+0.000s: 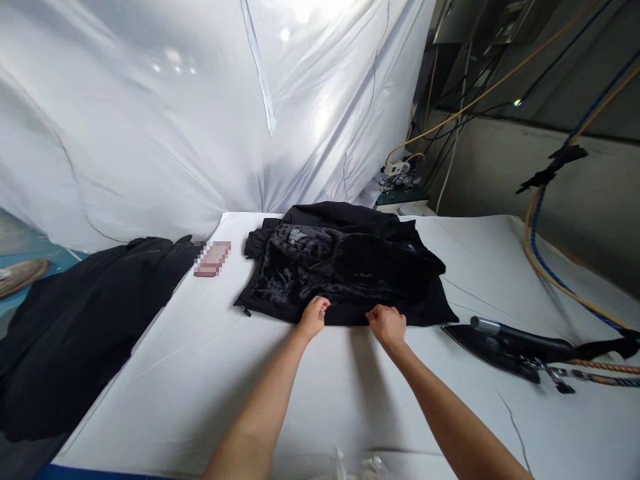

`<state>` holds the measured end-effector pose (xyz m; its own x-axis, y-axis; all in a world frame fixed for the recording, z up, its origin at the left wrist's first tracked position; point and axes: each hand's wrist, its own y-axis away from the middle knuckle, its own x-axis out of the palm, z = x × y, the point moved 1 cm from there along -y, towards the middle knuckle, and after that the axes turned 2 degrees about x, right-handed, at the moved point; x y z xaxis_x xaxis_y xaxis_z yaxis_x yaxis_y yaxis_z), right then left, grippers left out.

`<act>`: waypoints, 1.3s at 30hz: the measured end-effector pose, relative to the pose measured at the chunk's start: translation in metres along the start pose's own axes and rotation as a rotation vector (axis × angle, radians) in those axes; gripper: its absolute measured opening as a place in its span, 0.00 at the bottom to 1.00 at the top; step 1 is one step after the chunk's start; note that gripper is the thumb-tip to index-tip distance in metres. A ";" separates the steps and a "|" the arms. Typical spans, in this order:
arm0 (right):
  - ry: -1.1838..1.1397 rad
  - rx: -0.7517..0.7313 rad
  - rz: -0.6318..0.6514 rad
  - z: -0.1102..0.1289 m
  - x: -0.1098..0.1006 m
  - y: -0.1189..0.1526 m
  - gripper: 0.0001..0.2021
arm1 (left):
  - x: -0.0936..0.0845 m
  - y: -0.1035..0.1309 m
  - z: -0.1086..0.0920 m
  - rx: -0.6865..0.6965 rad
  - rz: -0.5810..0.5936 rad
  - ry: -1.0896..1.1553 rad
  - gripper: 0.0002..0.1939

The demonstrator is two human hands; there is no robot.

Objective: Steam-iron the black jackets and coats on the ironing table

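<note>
A black jacket (370, 267) with a furry, shiny lining lies spread on the white table, lining side up. A small label patch shows near its upper left, and a zipper end hangs at its lower left corner. My left hand (315, 316) is closed on the jacket's near edge, left of the middle. With bent fingers, my right hand (388, 324) pinches the same edge a short way to the right. The stretch of hem between the two hands lies roughly straight.
An iron (500, 350) with cords rests on the white table (200, 400) at the right. A blurred-out reddish object (213, 259) lies at the left. Dark garments (90, 327) are heaped beyond the left edge. White plastic sheeting (200, 100) hangs behind; hoses (533, 227) dangle at the right.
</note>
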<state>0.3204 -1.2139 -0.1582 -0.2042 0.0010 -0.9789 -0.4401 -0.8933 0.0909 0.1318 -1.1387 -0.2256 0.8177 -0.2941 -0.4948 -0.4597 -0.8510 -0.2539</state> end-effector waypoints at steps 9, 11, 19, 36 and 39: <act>0.243 -0.138 -0.048 -0.075 0.001 -0.007 0.30 | -0.064 0.012 0.015 -0.182 -0.316 -0.498 0.19; 0.303 -0.174 -0.061 -0.084 0.010 -0.009 0.32 | -0.092 0.016 0.025 -0.409 -0.463 -0.696 0.17; 0.371 -0.173 -0.184 -0.074 0.031 -0.020 0.32 | -0.143 0.023 0.034 -0.710 -0.262 -0.839 0.30; 0.333 -0.234 -0.108 -0.079 0.035 0.013 0.29 | -0.083 0.021 -0.040 -0.195 -0.093 -0.629 0.17; 0.287 -0.293 -0.125 -0.088 0.034 0.018 0.26 | -0.009 0.016 -0.067 0.092 0.094 -0.334 0.17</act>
<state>0.3828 -1.2697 -0.2062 0.1049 0.0290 -0.9941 -0.1701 -0.9843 -0.0466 0.1402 -1.1786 -0.1692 0.6189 -0.1981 -0.7601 -0.5697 -0.7794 -0.2607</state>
